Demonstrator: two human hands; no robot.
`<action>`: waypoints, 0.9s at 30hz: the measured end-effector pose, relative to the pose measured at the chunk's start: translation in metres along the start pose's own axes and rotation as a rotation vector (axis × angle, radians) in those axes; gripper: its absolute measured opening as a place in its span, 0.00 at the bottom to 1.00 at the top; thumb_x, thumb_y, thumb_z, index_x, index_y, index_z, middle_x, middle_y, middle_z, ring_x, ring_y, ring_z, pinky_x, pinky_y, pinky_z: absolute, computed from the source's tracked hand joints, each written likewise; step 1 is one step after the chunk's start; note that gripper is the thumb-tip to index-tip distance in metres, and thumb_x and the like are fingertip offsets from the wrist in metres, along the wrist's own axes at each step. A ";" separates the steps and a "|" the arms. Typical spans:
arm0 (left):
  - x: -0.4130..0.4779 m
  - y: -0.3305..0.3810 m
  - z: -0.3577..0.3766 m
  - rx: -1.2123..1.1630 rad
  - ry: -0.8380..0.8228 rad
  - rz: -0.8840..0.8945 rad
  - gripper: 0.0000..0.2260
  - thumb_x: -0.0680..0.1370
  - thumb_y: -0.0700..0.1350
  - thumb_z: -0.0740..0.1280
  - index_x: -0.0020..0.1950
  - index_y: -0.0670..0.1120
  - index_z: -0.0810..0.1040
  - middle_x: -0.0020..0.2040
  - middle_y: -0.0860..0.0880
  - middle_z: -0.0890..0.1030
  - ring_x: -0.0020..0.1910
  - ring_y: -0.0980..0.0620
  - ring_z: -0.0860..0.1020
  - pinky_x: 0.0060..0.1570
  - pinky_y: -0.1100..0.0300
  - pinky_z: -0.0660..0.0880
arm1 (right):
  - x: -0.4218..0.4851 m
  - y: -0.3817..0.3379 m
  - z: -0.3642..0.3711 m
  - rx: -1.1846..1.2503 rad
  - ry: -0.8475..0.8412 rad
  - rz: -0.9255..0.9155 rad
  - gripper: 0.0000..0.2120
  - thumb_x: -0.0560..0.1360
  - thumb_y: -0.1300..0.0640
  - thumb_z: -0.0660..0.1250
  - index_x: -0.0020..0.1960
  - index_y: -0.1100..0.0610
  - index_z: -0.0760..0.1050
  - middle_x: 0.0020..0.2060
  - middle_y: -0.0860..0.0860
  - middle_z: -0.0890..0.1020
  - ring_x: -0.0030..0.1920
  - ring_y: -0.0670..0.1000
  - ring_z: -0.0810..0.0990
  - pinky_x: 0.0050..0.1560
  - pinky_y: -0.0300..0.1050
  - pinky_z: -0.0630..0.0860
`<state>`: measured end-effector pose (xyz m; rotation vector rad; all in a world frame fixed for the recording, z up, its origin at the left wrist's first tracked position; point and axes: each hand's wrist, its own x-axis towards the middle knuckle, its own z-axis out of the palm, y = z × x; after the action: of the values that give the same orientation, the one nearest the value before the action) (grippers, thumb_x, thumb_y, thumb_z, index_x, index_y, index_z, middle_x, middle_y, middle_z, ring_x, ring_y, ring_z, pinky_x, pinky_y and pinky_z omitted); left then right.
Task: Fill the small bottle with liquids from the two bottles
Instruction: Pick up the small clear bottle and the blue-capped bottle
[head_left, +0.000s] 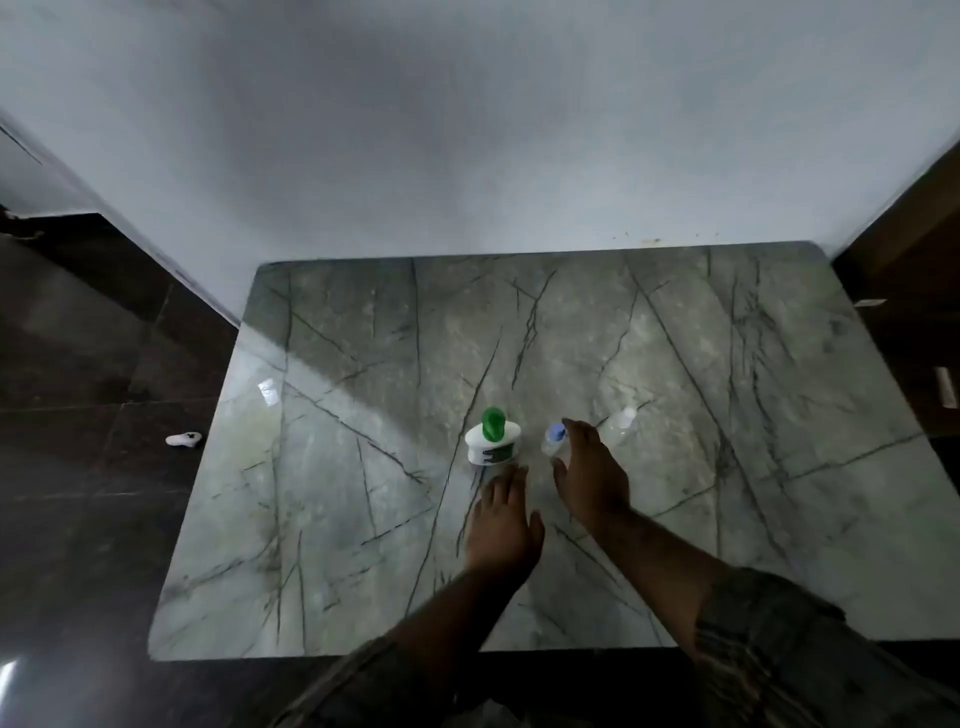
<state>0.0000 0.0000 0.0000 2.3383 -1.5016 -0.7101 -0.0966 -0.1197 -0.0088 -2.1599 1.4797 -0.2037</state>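
Three bottles stand on a green marble table (363, 364). A white bottle with a green cap (491, 440) is on the left. In the middle is a small clear bottle with a blue cap (554, 439). A clear bottle with a white cap (621, 427) stands to the right, partly behind my right hand. My right hand (589, 475) hovers beside the small blue-capped bottle, fingers straight, its fingertips at the bottle's right side; contact cannot be told. My left hand (503, 519) is flat and open just in front of the white bottle, holding nothing.
A pale wall rises behind the table. Dark tiled floor (93, 467) lies to the left with a small white object (183, 439) on it. Dark wooden furniture (914, 270) stands at the right edge.
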 end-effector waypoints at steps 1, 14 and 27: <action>0.005 -0.001 0.004 -0.026 -0.032 -0.027 0.30 0.78 0.52 0.60 0.79 0.49 0.56 0.79 0.48 0.60 0.78 0.48 0.59 0.74 0.52 0.62 | 0.002 0.000 0.001 -0.004 0.004 0.001 0.27 0.74 0.55 0.68 0.70 0.50 0.63 0.67 0.48 0.70 0.58 0.52 0.78 0.47 0.48 0.77; 0.060 0.020 0.039 -0.317 -0.109 -0.106 0.29 0.82 0.47 0.60 0.80 0.41 0.54 0.80 0.42 0.58 0.79 0.45 0.57 0.78 0.53 0.56 | 0.017 0.002 0.015 0.131 0.010 0.044 0.16 0.77 0.50 0.64 0.64 0.47 0.68 0.60 0.47 0.77 0.55 0.52 0.80 0.53 0.50 0.78; 0.068 0.028 0.038 -0.716 0.054 -0.294 0.16 0.82 0.49 0.60 0.70 0.53 0.68 0.65 0.51 0.79 0.63 0.51 0.77 0.64 0.53 0.75 | 0.010 0.004 0.000 0.058 0.041 -0.007 0.11 0.76 0.43 0.63 0.53 0.49 0.74 0.46 0.46 0.82 0.46 0.48 0.82 0.45 0.43 0.76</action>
<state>-0.0191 -0.0724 -0.0360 1.9877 -0.7008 -1.0348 -0.0963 -0.1300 -0.0127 -2.1271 1.4701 -0.2914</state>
